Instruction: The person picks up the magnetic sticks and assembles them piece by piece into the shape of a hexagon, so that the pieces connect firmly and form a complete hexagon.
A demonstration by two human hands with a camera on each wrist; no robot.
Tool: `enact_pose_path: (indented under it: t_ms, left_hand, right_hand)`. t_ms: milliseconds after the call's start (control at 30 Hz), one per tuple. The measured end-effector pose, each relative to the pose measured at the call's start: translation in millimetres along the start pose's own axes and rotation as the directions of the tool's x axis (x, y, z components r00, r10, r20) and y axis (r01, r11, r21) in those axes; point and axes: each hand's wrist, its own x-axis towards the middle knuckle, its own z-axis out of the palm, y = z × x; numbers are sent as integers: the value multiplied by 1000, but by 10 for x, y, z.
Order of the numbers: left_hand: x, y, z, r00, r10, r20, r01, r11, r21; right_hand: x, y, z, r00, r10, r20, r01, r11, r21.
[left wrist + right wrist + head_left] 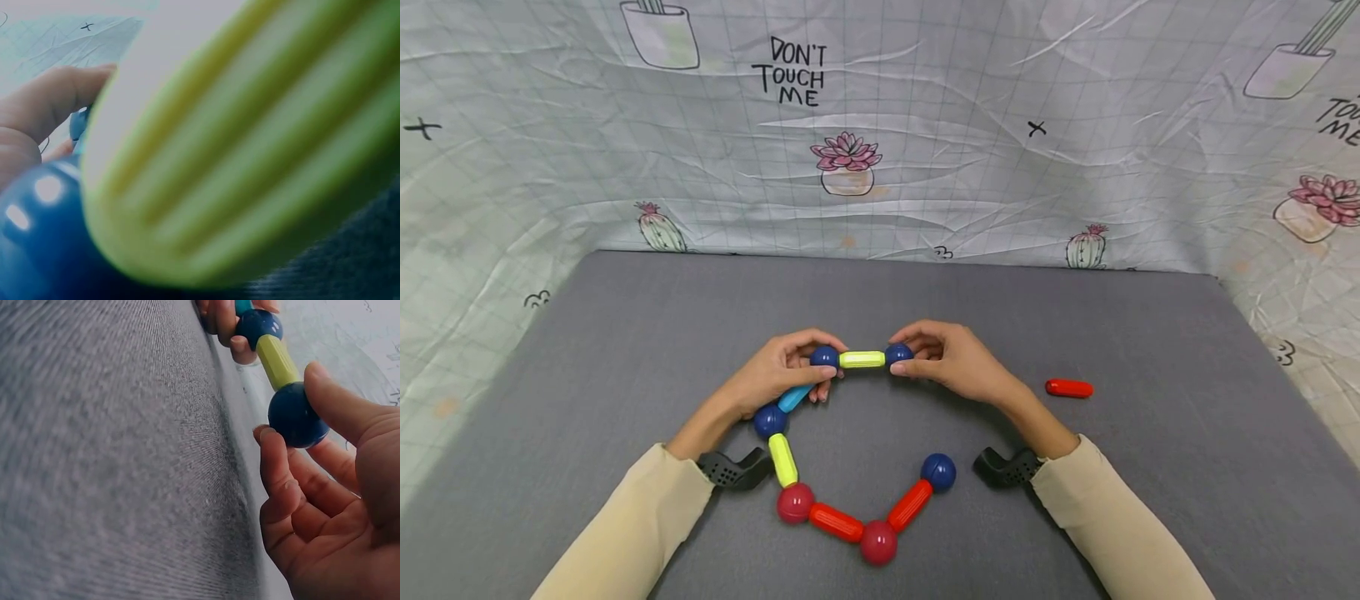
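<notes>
My left hand [778, 372] pinches a dark blue ball [825, 357] between thumb and fingers. Opposite it, my right hand [953, 360] grips another dark blue ball [296, 416] by its sides. A yellow-green ribbed rod [862, 359] joins these two balls. From the left ball a light blue rod [794, 397] runs down to a third blue ball [771, 422]. The chain continues through a yellow-green rod [783, 460], a red ball [795, 503], a red rod [837, 523], a second red ball [878, 542] and another red rod [910, 505], ending at a blue ball [938, 472].
A loose red rod [1069, 388] lies on the grey table [1150, 500], right of my right hand. Behind the table hangs a printed cloth [940, 167]. Each wrist wears a black camera mount, and the right one [1007, 468] is close to the chain's end ball.
</notes>
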Motion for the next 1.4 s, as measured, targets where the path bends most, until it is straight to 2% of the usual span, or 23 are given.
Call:
enact_pose_path:
  t_ms: [167, 400, 767, 1033, 1200, 1400]
  left_hand:
    - [-1, 11, 22, 999, -22, -26, 22, 1000, 20]
    - [-4, 25, 54, 998, -33, -57, 36, 998, 55]
    - [17, 1, 80, 996, -16, -87, 23, 997, 75]
    - [26, -11, 86, 991, 19, -130, -3, 992, 127]
    - [27, -12, 94, 988, 33, -149, -11, 989, 145]
    - [27, 0, 111, 988, 18, -153, 7, 987, 160]
  right_hand:
    - [-3, -30, 7, 1000, -3, 27, 3, 1000, 15]
    - [2, -40, 12, 999, -8, 48, 9, 1000, -21]
    - [-17, -127, 29, 999, -11, 49, 12, 999, -29]
    - [8, -117, 51, 998, 12, 57, -10, 999, -49]
    - [3, -119, 54, 997, -7, 81, 10, 999, -33]
    - [5, -99, 70, 997, -54, 64, 56, 998, -38]
